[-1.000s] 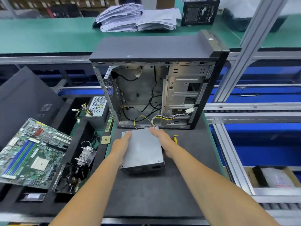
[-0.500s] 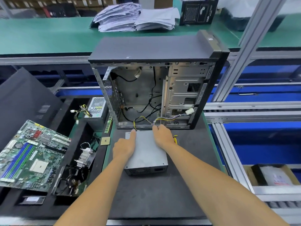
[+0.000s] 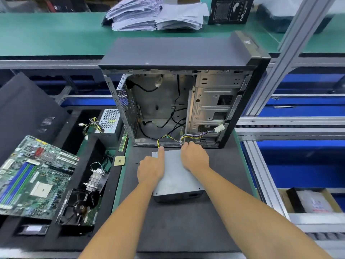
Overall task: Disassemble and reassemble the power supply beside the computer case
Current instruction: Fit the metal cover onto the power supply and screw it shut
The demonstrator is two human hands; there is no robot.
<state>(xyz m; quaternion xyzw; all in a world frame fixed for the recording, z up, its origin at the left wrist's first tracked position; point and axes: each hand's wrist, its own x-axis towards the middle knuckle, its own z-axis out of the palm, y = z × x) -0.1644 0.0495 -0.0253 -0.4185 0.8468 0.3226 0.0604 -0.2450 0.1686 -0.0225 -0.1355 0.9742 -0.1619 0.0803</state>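
A grey metal power supply (image 3: 177, 182) lies flat on the dark mat (image 3: 186, 227), just in front of the open computer case (image 3: 179, 101). Its yellow and black cables (image 3: 197, 136) run from its far edge into the case. My left hand (image 3: 151, 169) rests on the supply's left side, index finger stretched to the far left corner. At the far right corner my right hand (image 3: 195, 156) is curled over the edge where the cables leave. What the fingers hold is hidden.
Left of the mat a foam tray (image 3: 61, 240) holds a motherboard (image 3: 31, 176), a heatsink (image 3: 96, 179), a fan (image 3: 76, 208) and a second power supply (image 3: 109, 124). A CPU chip (image 3: 119, 161) and a small screw (image 3: 136, 163) lie near the mat's left edge. Paper stacks (image 3: 156, 14) sit behind the case.
The power supply has slid toward the case. My left hand moved from its left edge onto its top, and my right hand moved forward to the cable corner.
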